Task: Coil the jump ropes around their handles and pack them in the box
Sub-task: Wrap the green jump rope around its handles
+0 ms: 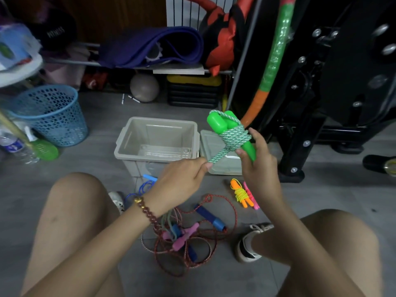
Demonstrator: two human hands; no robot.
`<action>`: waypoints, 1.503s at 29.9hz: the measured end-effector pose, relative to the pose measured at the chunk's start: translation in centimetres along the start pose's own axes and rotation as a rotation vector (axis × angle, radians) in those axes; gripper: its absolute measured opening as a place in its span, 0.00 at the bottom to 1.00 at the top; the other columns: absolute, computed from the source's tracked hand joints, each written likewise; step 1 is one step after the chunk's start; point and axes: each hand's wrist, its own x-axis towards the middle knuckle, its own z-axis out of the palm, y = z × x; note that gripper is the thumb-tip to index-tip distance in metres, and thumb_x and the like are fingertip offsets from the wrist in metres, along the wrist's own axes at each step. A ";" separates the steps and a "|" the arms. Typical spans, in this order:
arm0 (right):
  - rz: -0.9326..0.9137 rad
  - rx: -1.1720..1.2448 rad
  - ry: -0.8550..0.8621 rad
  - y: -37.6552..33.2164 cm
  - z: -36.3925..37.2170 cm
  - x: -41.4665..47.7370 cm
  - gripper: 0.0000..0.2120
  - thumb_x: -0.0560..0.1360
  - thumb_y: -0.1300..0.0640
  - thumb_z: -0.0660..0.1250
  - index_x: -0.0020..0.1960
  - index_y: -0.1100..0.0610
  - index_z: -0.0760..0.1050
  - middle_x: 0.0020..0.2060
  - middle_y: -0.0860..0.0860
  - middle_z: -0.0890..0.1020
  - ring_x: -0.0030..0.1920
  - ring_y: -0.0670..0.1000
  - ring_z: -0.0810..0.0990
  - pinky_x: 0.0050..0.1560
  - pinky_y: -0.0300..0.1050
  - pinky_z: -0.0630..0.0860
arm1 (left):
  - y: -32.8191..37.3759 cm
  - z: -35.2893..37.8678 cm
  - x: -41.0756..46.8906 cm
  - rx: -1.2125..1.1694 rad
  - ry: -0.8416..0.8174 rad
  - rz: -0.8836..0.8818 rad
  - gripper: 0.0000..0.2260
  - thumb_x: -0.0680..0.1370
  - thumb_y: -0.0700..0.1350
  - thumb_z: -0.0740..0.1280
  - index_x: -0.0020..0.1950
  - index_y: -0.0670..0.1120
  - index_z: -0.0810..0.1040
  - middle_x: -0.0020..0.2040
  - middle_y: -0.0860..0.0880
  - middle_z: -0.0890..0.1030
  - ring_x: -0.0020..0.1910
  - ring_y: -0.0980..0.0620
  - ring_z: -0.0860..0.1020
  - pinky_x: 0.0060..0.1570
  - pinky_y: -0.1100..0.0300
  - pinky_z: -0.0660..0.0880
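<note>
While the right hand [259,166] grips the lower end of the green handles [216,123], which lean up-left at frame centre, the left hand [182,179] pinches the rope tail [220,154] taut toward lower left, with the open box [159,120] just above the left hand.

Green jump rope [230,133]: handles paired, green-white cord wound round them, tail drawn taut down-left, held tilted above box | box [159,120]: beige, stood open on floor | red rope [209,216]: blue handles, lay uncoiled, tangled on floor
</note>
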 end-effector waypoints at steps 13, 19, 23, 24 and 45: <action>0.078 -0.117 0.041 1.4 -0.4 1.6 0.12 0.78 0.57 0.64 0.55 0.61 0.63 0.35 0.47 0.71 0.40 0.56 0.74 0.35 0.46 0.64 | 1.5 0.7 -0.7 -0.472 -0.189 -0.138 0.15 0.82 0.48 0.56 0.36 0.47 0.71 0.29 0.53 0.70 0.22 0.62 0.66 0.27 0.65 0.61; 0.008 -0.418 -0.312 2.0 0.0 1.4 0.12 0.77 0.54 0.65 0.54 0.56 0.63 0.44 0.57 0.79 0.47 0.63 0.77 0.38 0.51 0.69 | 1.6 -1.2 -1.4 0.106 0.151 0.129 0.12 0.77 0.55 0.63 0.42 0.48 0.77 0.25 0.53 0.70 0.26 0.51 0.71 0.29 0.58 0.68; -0.053 -0.454 -0.459 1.6 -0.1 0.8 0.13 0.76 0.54 0.66 0.54 0.55 0.64 0.44 0.56 0.78 0.46 0.61 0.76 0.37 0.47 0.64 | 0.7 -1.8 -1.2 0.213 0.356 0.256 0.11 0.70 0.53 0.67 0.38 0.46 0.80 0.23 0.51 0.74 0.24 0.48 0.76 0.23 0.61 0.71; -0.073 -0.457 -0.489 1.4 -0.1 0.5 0.13 0.76 0.54 0.66 0.55 0.56 0.65 0.45 0.57 0.78 0.46 0.61 0.76 0.36 0.46 0.63 | 0.5 -1.8 -1.2 0.213 0.390 0.284 0.11 0.69 0.53 0.68 0.36 0.45 0.78 0.23 0.51 0.74 0.23 0.49 0.75 0.22 0.62 0.70; -0.297 -0.164 -0.803 -1.5 1.1 -3.0 0.19 0.74 0.55 0.69 0.47 0.41 0.58 0.34 0.37 0.71 0.38 0.41 0.73 0.41 0.48 0.72 | -3.6 -3.2 0.6 0.034 0.425 0.111 0.18 0.65 0.66 0.68 0.36 0.51 0.78 0.26 0.55 0.73 0.30 0.60 0.70 0.30 0.64 0.62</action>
